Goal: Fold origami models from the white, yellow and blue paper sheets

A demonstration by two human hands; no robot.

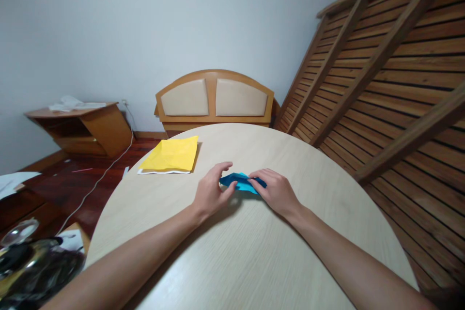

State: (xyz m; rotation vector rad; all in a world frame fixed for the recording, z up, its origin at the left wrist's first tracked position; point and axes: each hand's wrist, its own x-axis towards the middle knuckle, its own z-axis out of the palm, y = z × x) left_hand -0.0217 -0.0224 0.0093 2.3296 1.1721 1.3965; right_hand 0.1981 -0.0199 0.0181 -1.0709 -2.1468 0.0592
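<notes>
Two bare hands were seen at the middle of a round pale wooden table [254, 252], both set on a small folded blue paper [241, 182]; the left hand [211, 191] was placed at the paper's left end, its thumb brought against the near edge of the sheet and its fingers arched loosely above it, so that the paper's left tip appeared to be pinched lightly between thumb and forefinger, though the contact itself was partly hidden; the right hand [275, 190] was laid palm-down at the paper's right end, fingers held together and pressed flat onto the fold; the blue paper was found lying flat on the tabletop between the two hands, touched by both, a little beyond the table's centre; both forearms were stretched in from the near edge of the table. A yellow sheet [170, 155] with a white edge showing beneath it was noted at the far left rim of the table, well apart from the hands; a wooden headboard [215, 97] with two padded beige panels was seen against the wall behind the table; a slatted wooden frame [381, 72] was leaned at the right; a low wooden side table [85, 128] was noted at the left, by the wall.
</notes>
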